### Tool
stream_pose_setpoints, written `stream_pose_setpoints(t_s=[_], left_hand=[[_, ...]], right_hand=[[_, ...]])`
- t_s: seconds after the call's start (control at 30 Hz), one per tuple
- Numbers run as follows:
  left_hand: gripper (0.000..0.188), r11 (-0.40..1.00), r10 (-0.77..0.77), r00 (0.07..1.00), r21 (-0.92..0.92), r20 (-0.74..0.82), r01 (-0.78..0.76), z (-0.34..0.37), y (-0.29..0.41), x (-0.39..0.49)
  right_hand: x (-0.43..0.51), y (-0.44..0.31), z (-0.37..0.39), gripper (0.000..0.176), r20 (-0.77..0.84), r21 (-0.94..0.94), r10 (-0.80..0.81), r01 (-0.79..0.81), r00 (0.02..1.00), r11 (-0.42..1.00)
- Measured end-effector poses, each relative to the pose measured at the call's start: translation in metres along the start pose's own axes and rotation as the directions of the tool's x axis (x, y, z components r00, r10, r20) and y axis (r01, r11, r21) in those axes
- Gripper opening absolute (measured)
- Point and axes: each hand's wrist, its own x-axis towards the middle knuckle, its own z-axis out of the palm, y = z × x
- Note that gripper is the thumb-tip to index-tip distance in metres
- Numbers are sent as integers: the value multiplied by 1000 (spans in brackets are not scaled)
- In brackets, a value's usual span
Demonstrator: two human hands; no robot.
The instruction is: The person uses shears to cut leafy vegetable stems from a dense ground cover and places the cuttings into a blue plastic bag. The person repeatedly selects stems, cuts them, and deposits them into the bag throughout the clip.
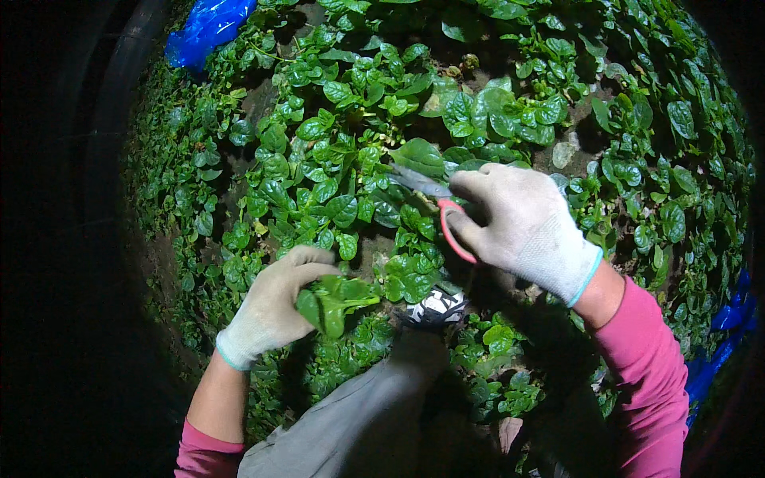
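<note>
My left hand (278,308), in a pale knit glove with a teal cuff edge, is closed around a small bunch of cut leafy green shoots (337,303). The pale cut stems point right. My right hand (520,218), gloved alike, grips scissors with red handles (453,233). Their dark metal blades (420,181) point up and left among the leaves, slightly parted. A broad green leaf (418,156) lies just above the blades. Low glossy leafy plants (340,209) stand in front of both hands; whether the blades touch a stem cannot be told.
Leafy plants cover the ground, with bare soil (367,254) between them. A blue plastic bag (209,33) lies at the upper left, more blue plastic (720,346) at the right edge. My black-and-white shoe (438,306) and grey trouser leg (358,412) are among the plants below.
</note>
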Motion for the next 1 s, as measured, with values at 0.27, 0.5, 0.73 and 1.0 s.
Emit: stream_pose_setpoints(t_s=[0.27, 0.5, 0.73, 1.0], left_hand=[[82, 982, 130, 984, 121, 122, -145, 4, 12, 37], [102, 932, 202, 943, 243, 263, -268, 15, 20, 79], [78, 886, 127, 912, 369, 389, -281, 38, 28, 68], [66, 885, 45, 940, 423, 337, -194, 48, 29, 60]], right_hand=[[-15, 10, -28, 22, 56, 10, 83, -84, 995, 996], [-33, -12, -15, 25, 358, -73, 65, -42, 931, 996], [-45, -7, -21, 27, 508, -29, 94, -92, 856, 995], [-28, -13, -8, 22, 318, -21, -20, 28, 948, 999]])
